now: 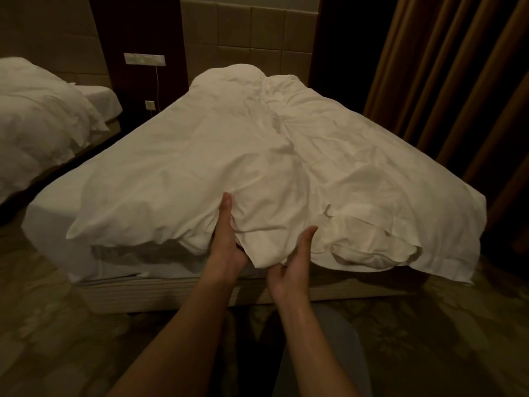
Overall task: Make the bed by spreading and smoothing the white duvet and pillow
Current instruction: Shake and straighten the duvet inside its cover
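Far left we have a second bed (37, 121) with its own white bedding, not ours; between the beds a dark panel carries a switch plate (144, 58) and a cable hanging to a socket. Our bed's mattress corner (48, 222) is bare at front left, since the white duvet (229, 144) stops short there. The duvet covers most of the mattress but is bunched into a ridge up the middle, with a mound at the headboard end; probably the pillow underneath, can't confirm. At the foot edge, our left hand (229, 239) lies along the left flank of a central fold, thumb straight and up on the cloth, other fingers hidden beneath, so we read it as starting a grip but can't tell if it is closed. Our right hand (294, 262) cups the same fold from the right, thumb raised, fingers curling under the hem, apparently holding it. Both sit on the centre bunch, likely to pull it apart sideways and flatten the ridge. To the right the duvet corner (446, 262) overhangs the foot edge, so the cover sits skewed right. Brown curtains (446, 81) at far right.
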